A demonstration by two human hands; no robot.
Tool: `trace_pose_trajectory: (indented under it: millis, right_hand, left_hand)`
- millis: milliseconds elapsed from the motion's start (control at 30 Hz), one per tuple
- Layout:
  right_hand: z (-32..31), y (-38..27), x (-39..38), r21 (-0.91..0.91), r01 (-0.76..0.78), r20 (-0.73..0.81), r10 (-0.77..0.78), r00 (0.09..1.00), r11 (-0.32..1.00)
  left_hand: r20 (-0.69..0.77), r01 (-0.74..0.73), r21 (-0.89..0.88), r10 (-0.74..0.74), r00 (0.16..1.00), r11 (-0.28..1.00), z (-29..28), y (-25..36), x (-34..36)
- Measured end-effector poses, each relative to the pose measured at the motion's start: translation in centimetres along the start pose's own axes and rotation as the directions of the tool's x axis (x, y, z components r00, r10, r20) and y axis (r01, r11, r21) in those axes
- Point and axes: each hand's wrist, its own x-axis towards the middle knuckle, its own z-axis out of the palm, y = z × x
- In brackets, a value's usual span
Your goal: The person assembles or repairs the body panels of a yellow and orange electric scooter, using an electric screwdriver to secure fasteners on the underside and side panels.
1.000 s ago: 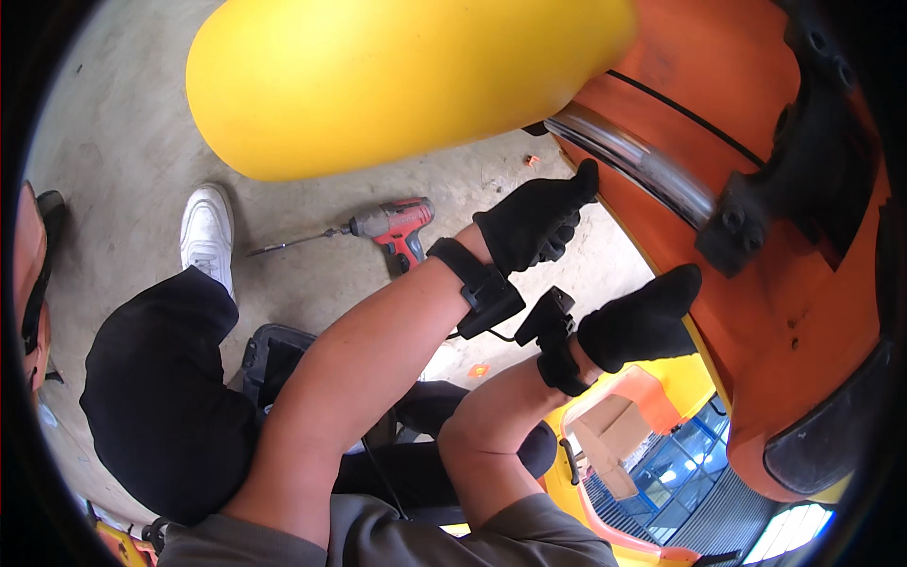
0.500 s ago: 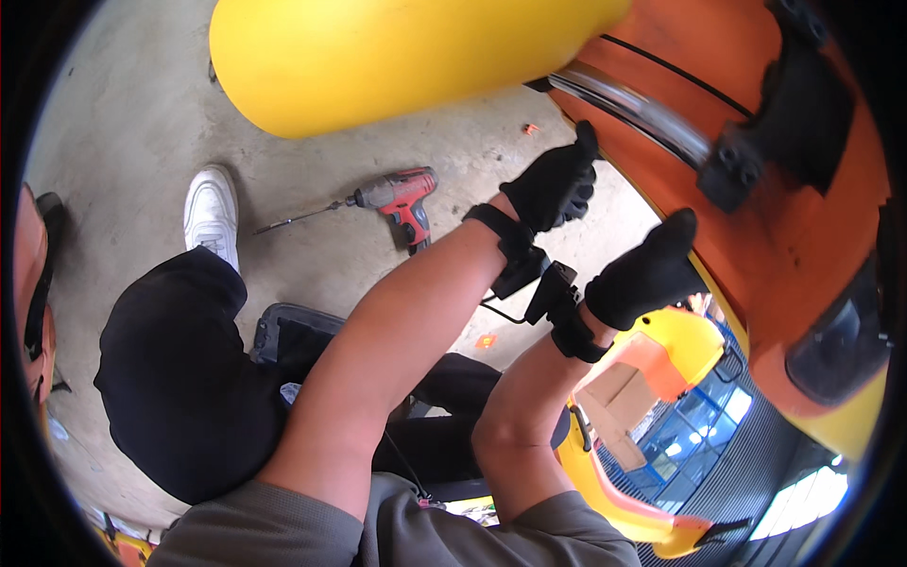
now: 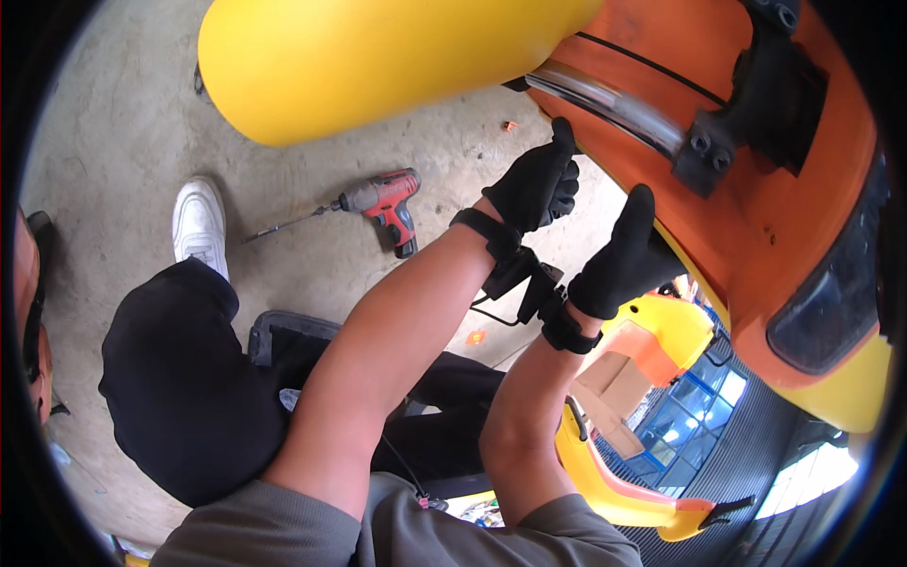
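An orange body panel (image 3: pixel 761 248) with a yellow edge slants across the upper right. My left hand (image 3: pixel 534 187), in a black glove, is at that edge. Its thumb points up along it and its fingers curl in, and what lies inside them is hidden. Nearer to me, my right hand (image 3: pixel 619 263), also in a black glove, meets the same edge. Its thumb stands up beside the panel, while its fingers run behind the edge, out of sight. A chrome bar (image 3: pixel 612 106) and a black bracket (image 3: pixel 707 156) sit on the panel beyond both hands.
A red and grey cordless driver (image 3: pixel 383 200) with a long bit lies on the concrete floor. A large rounded yellow part (image 3: pixel 378 57) overhangs the top. A cardboard box (image 3: pixel 609 383) and another yellow-orange body (image 3: pixel 675 331) stand lower right. Another person shows at the left rim.
The panel and both hands have shifted left in view, as has the floor to a lesser extent. My right thumb has moved up and left, overlapping the panel less.
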Motion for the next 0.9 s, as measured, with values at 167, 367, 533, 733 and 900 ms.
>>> trace_pose_trajectory:
  millis: [167, 367, 533, 733, 900]
  right_hand:
    - [-0.3, 0.1, 0.2, -0.033, 0.095, 0.009, -0.095, 0.995, 0.995]
    - [-1.1, -0.5, 0.8, -0.109, 0.128, 0.077, -0.120, 0.990, 0.986]
    - [-1.1, -0.1, 1.4, 0.135, 0.276, 0.082, -0.288, 0.954, 0.952]
    - [-1.6, 0.7, 1.6, 0.076, 0.327, 0.107, -0.334, 0.936, 0.942]
    - [-1.5, 1.4, 1.5, 0.083, 0.365, -0.005, -0.366, 0.930, 0.927]
  left_hand:
    - [-0.042, 0.085, -0.178, -0.094, 0.995, 0.980, 0.6, 0.5, -0.7]
    - [-0.247, 0.197, -0.049, -0.203, 0.947, 0.979, -0.5, 3.0, -1.3]
    - [-0.046, -0.102, 0.981, 0.712, 0.701, 0.163, 2.2, 5.9, -3.4]
    - [0.586, -0.441, 0.794, 0.331, 0.740, -0.419, 6.8, 9.5, -6.1]
    - [0.739, -0.541, 0.522, 0.034, 0.672, -0.659, 9.4, 12.8, -5.3]
